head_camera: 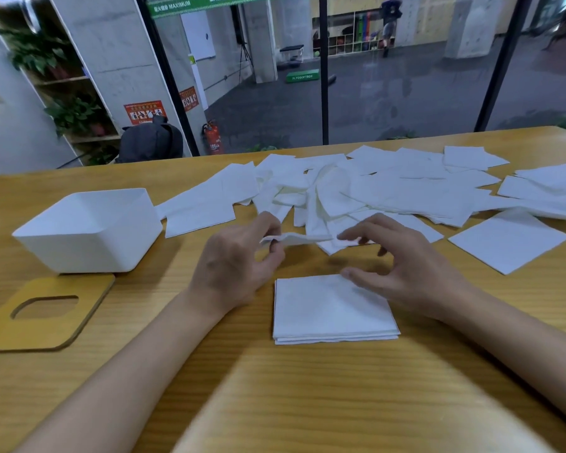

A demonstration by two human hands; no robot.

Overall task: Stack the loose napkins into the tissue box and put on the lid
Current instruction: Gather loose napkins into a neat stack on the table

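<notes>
The table is honey-yellow with fine darker wood grain. At ten o'clock the tissue box is plain white; the lid at nine o'clock is mustard-tan. The loose napkins from twelve to two o'clock, the held napkin at centre and the stack are all plain white. Far at eleven o'clock: a red fire extinguisher, a green banner with white letters.

Loose white napkins scattered behind a neat stack; open white box beside flat wooden lid
</notes>
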